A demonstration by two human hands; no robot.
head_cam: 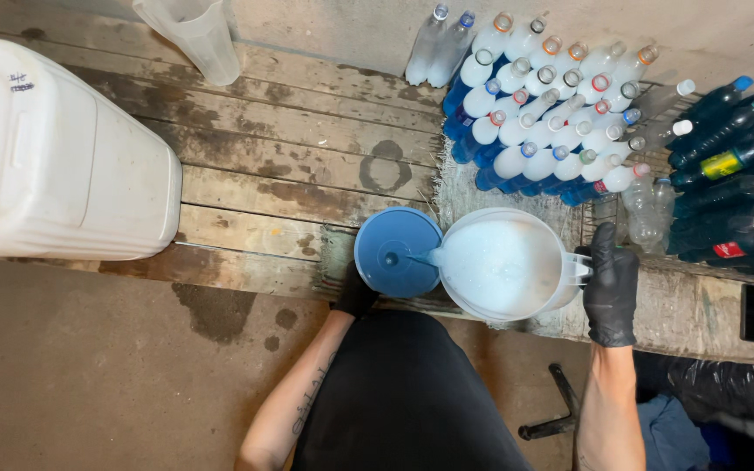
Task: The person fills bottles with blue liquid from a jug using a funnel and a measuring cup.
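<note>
- Black gloves cover both our hands as we look down over a worn wooden bench [290,166] with damp, dark stains.
- We grip the handle of a clear plastic jug [503,266] with our right hand [611,292], fingers curled tight around it; the jug is tipped to the left and holds a milky white liquid.
- A thin stream runs from the jug's spout into a blue funnel [397,251], which sits just beside the jug at the front edge of the bench.
- Our left hand [355,296] is under the funnel's near rim, mostly hidden by it; we cannot tell whether its fingers are wrapped around something or spread.
- Behind the jug we see a tight cluster of filled bottles [543,113], white in the upper part and blue at the base, their mouths open and ringed in different colours.
- To the right of them lie dark bottles [730,157] with white, blue and red caps, stacked on their sides.
- A big white plastic canister [63,166] rests on the left end of the bench, well apart from the funnel.
- An empty clear measuring jug [194,35] stands at the back of the bench, near the wall.
- Below the bench is a bare concrete floor [89,375] with a few dark wet spots.
</note>
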